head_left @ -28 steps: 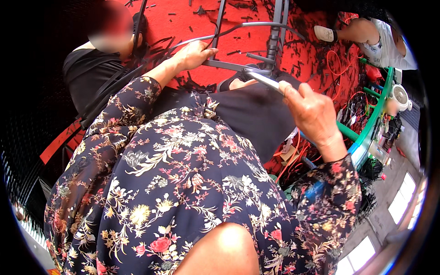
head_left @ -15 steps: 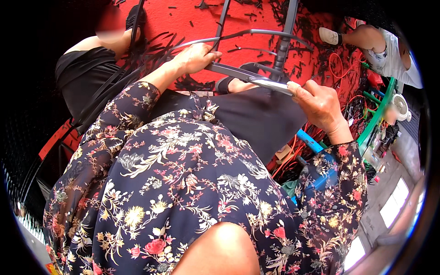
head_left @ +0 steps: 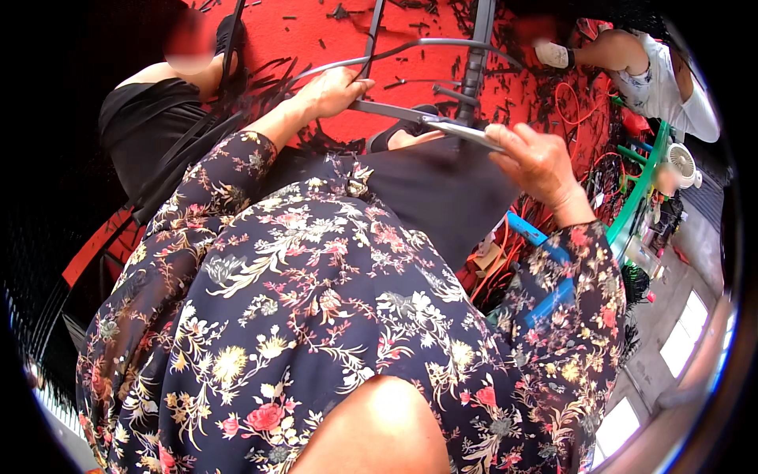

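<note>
Across my lap, a dark grey frame bar (head_left: 387, 110) runs between my two hands. My left hand (head_left: 335, 91) is closed at the bar's left end, thumb on top and fingers curled under. My right hand (head_left: 537, 162) pinches the end of a flat grey strip (head_left: 462, 132) between thumb and fingers. The strip catches the light and lies along the bar's right part; I cannot tell if it is wound on it. A long thin grey strip (head_left: 430, 43) arches beyond my hands. Behind it rises a dark upright post (head_left: 475, 63) with bands around it.
Black offcuts (head_left: 505, 103) litter the red floor (head_left: 316, 39). Dark strips hang by my black-clothed left knee (head_left: 150, 126). Another person's leg (head_left: 608, 54) is at upper right. A green rail (head_left: 643, 182), a white fan (head_left: 681, 162), a blue tube (head_left: 527, 227) and orange cords (head_left: 564, 103) lie rightward.
The view has shifted slightly, so post, bar and both hands appear a little higher and further left. The strip's bright face by my right hand looks narrower. Both hands keep their hold.
</note>
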`<state>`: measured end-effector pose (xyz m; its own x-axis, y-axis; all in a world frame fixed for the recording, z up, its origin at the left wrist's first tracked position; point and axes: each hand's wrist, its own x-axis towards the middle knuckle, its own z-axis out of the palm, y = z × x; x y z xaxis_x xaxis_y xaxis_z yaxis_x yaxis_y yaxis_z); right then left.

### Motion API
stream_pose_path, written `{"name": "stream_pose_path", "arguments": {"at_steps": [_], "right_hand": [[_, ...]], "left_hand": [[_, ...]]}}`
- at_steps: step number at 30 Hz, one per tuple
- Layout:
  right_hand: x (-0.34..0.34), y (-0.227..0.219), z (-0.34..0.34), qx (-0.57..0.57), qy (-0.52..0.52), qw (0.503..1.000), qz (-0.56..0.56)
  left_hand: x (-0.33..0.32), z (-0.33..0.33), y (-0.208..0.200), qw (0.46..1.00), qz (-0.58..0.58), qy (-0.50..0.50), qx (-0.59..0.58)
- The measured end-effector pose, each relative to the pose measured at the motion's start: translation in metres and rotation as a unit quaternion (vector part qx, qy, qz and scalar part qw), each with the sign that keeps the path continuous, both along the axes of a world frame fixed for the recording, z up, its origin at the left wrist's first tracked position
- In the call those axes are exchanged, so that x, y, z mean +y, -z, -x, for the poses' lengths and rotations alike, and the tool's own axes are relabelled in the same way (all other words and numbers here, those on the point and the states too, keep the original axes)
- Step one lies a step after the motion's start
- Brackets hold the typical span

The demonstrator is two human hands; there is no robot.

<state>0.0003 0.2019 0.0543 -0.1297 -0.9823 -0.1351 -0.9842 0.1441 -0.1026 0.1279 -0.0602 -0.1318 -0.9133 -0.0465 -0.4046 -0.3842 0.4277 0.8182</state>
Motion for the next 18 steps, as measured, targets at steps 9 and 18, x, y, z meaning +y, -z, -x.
{"name": "stream_pose_path", "arguments": {"at_steps": [9, 18], "right_hand": [[0.008, 0.022, 0.013, -0.089, 0.035, 0.995, 0.014], [0.002, 0.009, -0.018, 0.004, 0.098, 0.991, -0.088]], "left_hand": [[0.001, 0.004, -0.003, 1.0, 0.001, 0.022, -0.016], [0.0, 0.01, 0.017, 0.999, -0.012, -0.017, 0.046]]}}
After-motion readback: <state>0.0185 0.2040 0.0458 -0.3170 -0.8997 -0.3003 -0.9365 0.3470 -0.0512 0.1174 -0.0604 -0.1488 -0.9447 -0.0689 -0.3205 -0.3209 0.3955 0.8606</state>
